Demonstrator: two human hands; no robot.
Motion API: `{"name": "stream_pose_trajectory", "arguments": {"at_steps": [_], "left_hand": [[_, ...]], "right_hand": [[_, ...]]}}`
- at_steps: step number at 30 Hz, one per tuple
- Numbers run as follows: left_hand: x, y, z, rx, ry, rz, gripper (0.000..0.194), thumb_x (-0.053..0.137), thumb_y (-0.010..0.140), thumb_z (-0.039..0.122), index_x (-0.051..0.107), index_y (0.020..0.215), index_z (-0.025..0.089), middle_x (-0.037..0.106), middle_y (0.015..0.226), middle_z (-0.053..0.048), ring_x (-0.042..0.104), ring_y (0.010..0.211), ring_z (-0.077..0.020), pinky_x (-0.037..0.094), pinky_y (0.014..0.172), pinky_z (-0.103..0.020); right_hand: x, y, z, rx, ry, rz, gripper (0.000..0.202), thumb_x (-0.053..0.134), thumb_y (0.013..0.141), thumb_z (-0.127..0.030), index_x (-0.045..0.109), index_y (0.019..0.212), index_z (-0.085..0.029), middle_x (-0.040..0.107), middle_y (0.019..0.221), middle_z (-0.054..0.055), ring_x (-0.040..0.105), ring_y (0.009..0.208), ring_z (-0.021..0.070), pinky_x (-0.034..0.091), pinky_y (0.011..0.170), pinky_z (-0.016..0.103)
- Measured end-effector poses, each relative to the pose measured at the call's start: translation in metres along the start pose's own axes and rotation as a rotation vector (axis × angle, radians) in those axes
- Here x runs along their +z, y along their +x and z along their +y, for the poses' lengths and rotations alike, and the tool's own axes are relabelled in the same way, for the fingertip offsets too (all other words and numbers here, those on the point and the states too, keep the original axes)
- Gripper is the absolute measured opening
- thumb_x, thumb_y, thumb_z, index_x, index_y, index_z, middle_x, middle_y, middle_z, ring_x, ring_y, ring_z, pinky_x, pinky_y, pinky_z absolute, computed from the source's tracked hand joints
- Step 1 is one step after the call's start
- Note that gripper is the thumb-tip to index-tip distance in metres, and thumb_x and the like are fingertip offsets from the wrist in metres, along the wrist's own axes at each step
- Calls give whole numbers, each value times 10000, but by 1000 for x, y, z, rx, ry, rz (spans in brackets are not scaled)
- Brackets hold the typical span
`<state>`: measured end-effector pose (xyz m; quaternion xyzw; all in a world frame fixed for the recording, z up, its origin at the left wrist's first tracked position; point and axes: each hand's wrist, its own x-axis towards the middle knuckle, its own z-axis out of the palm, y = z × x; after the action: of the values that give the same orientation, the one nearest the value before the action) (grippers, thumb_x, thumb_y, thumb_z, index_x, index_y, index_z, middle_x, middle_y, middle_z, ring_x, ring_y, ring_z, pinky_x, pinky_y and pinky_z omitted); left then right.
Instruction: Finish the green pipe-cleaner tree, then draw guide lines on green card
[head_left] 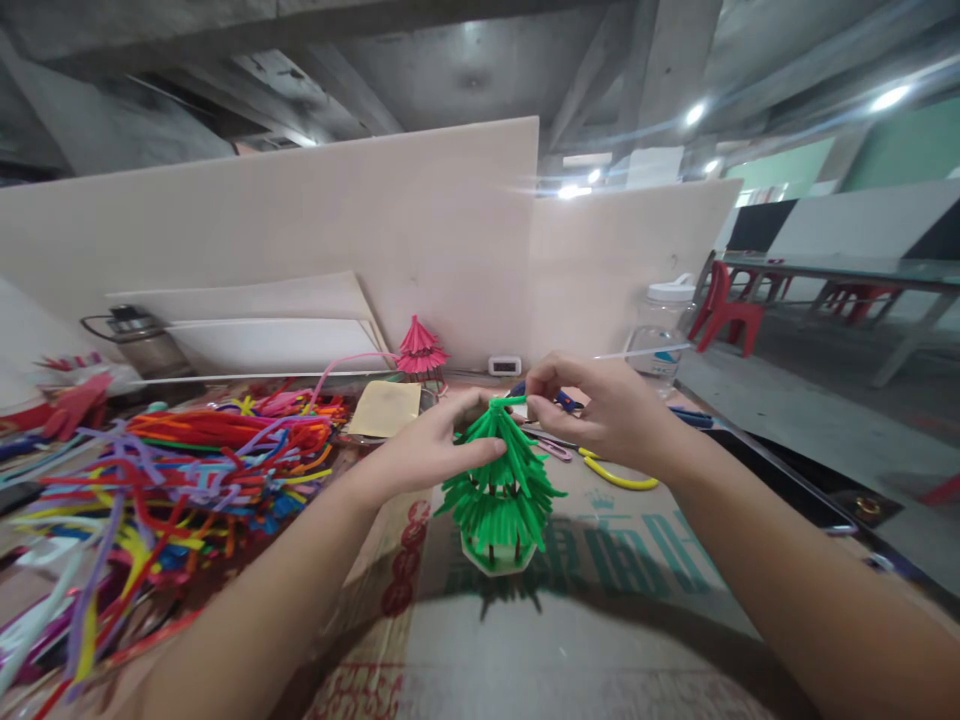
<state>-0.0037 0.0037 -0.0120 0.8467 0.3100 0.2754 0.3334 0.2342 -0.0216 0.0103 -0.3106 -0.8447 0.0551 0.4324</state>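
A green tiered pipe-cleaner pagoda [501, 500] stands upright on a pale, many-sided base, with dark posts between its layers. My left hand [427, 445] is closed around its upper tier from the left, thumb across the front; its other fingers are partly hidden behind. From the top, a green pipe cleaner [516, 400] sticks out to the right, and my right hand [596, 405] pinches its end between thumb and forefinger. Just behind the right hand lie a dark-handled tool, partly covered, and pink-handled scissors [555, 449]. A bent yellow pipe cleaner [619, 476] lies below that hand.
Loose coloured pipe cleaners [225, 440] heap up on the left. A smaller pink pagoda [420, 350], a yellowish pad [386, 408] and a small digital display [505, 366] stand behind. At right are a clear bottle [660, 330] and a phone [784, 480]. Printed cardboard [600, 640] covers the tabletop.
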Motion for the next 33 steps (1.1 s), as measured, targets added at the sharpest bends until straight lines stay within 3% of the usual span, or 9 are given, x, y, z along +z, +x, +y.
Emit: {"name": "stream_pose_trajectory", "arguments": {"at_steps": [8, 12, 15, 17, 22, 33], "left_hand": [[-5, 2, 8, 6, -67, -3, 493, 677, 887, 423, 594, 1328, 221, 655, 1346, -80, 610, 1243, -275, 488, 1040, -392], [-8, 7, 9, -71, -174, 112, 387, 671, 834, 405, 670, 1153, 186, 732, 1118, -78, 671, 1058, -251, 538, 788, -312], [-8, 8, 12, -128, -192, 256, 319, 674, 777, 414, 707, 996, 184, 726, 905, -47, 672, 890, -222, 481, 622, -260], [-7, 8, 16, -152, -171, 292, 292, 667, 763, 412, 721, 940, 186, 685, 770, -20, 648, 779, -195, 439, 566, -243], [-8, 4, 19, -171, -121, 266, 276, 644, 793, 401, 747, 940, 192, 546, 561, 36, 545, 571, -146, 383, 513, -236], [-6, 1, 24, -123, -80, 255, 354, 644, 865, 481, 754, 1002, 174, 499, 536, 51, 515, 546, -131, 385, 517, -226]], "right_hand": [[3, 0, 4, 15, -29, 10, 47, 596, 904, -227, 624, 885, -195, 680, 732, -3, 617, 641, 118, 440, 603, 221], [5, -1, 4, 17, -15, 25, 48, 596, 912, -234, 621, 890, -199, 678, 740, 0, 622, 658, 122, 447, 616, 223], [6, -1, 2, 29, -1, 20, 55, 597, 914, -245, 616, 896, -197, 676, 731, 0, 620, 649, 122, 444, 607, 221], [6, 0, 1, 32, 1, 13, 60, 593, 914, -245, 613, 891, -194, 670, 715, -5, 610, 629, 115, 437, 597, 217], [9, 0, 2, 16, -24, 22, 62, 589, 906, -241, 610, 883, -188, 651, 680, -15, 577, 588, 101, 417, 573, 209], [11, 0, 4, 22, -71, 31, 82, 579, 902, -262, 600, 869, -190, 627, 660, -16, 521, 561, 100, 397, 564, 218]]}}
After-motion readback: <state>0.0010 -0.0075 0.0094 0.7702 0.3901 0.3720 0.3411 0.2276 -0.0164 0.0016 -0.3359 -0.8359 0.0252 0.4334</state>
